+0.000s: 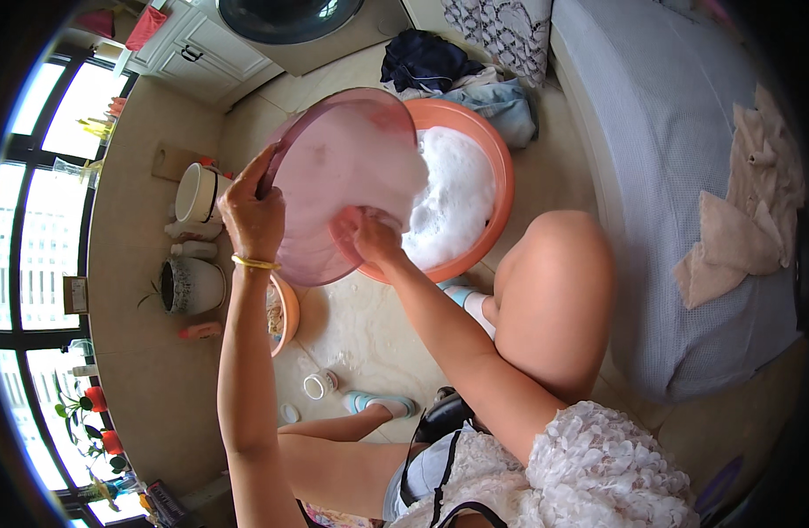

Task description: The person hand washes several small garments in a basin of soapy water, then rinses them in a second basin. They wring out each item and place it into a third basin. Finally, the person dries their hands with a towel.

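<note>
A translucent pink plastic basin (pixel 312 264) is tilted on its side above an orange tub (pixel 500 178), its opening turned to the right. My left hand (pixel 254 208), with a yellow bracelet at the wrist, grips the basin's rim. Across the basin's mouth reaches my right hand (pixel 378 239), slightly blurred, by a whitish mass of suds (pixel 352 158) in it. Something pink shows at its fingers; whether I hold it is unclear. Thick white foam (pixel 454 198) fills the orange tub on the floor, which the pink basin partly covers.
Dark and denim clothes (pixel 431 63) lie behind the tub, near a washing machine (pixel 332 46). A smaller orange basin (pixel 285 317) and an uncapped white jar (pixel 320 384) stand on the tiles. To the right is a covered sofa (pixel 649 165) with beige cloth (pixel 741 237). A planter (pixel 193 285) stands left.
</note>
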Motion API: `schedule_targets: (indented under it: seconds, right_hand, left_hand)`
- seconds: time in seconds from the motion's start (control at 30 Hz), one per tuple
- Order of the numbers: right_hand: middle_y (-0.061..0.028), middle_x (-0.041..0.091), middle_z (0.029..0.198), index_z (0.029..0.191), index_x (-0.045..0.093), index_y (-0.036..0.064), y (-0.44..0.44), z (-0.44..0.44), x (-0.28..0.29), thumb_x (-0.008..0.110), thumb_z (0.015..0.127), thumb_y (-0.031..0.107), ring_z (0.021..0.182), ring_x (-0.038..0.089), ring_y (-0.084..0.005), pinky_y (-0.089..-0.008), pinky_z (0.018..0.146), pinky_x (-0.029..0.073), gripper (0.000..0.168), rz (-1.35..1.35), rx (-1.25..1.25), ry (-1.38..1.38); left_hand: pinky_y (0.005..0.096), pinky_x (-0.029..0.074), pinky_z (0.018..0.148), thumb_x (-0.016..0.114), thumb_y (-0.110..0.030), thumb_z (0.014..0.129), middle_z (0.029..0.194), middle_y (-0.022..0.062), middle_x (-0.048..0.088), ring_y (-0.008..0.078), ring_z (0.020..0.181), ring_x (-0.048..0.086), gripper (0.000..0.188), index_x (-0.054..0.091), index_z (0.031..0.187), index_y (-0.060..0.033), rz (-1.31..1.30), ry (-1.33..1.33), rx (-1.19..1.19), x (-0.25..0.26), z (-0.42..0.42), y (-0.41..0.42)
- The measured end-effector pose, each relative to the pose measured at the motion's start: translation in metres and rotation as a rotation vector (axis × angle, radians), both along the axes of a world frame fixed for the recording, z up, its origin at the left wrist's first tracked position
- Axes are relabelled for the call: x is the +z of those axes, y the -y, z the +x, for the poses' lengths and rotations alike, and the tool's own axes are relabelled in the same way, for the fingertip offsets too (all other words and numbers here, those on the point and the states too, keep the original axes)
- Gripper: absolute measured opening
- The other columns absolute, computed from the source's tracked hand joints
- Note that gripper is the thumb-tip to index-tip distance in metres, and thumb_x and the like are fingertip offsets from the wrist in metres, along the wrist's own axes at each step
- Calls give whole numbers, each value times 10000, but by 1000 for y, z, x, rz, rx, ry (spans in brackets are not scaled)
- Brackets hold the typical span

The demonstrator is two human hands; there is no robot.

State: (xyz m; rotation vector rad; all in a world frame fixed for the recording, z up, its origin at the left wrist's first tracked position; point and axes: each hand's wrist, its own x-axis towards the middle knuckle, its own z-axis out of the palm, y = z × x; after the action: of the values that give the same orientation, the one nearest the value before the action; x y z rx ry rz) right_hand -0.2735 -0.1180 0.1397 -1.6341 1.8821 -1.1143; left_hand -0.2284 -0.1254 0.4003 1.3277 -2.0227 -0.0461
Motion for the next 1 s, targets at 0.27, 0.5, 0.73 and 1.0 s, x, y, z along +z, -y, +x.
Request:
schedule_targets:
  seconds: [0.27, 0.5, 0.73, 1.0]
  right_hand:
    - [-209, 613, 980, 1017, 577, -3, 17, -39, 59, 500, 746, 89, 983, 550, -341, -414, 873, 417, 296, -165, 8, 259]
    - [-146, 632, 910, 837, 630, 38, 64, -60, 163, 499, 722, 28, 959, 564, -309, -395, 833, 436, 175, -249, 381, 127]
    - [-135, 654, 738, 663, 649, 89, 120, -95, 109, 535, 658, 49, 743, 633, -283, -356, 694, 491, 121, -339, 11, 664]
    - [-153, 651, 795, 776, 674, 127, 117, -110, 24, 546, 758, 162, 829, 633, -323, -421, 788, 490, 134, 217, 9, 71]
  left_hand:
    - [273, 481, 668, 484, 109, 618, 837, 181, 649, 218, 693, 628, 509, 660, 1049, -96, -48, -4, -105, -9, -40, 14]
    - [280, 475, 666, 482, 103, 607, 832, 192, 634, 231, 686, 618, 513, 658, 1048, -89, -25, 25, -156, -21, -23, 13]
    - [202, 452, 682, 490, 121, 648, 905, 65, 667, 75, 779, 588, 487, 631, 1093, -20, 96, -49, -107, -4, -1, 1]
    - [211, 458, 652, 517, 105, 646, 822, 82, 656, 84, 675, 570, 465, 652, 1062, -54, -88, -191, -235, -14, -24, 9]
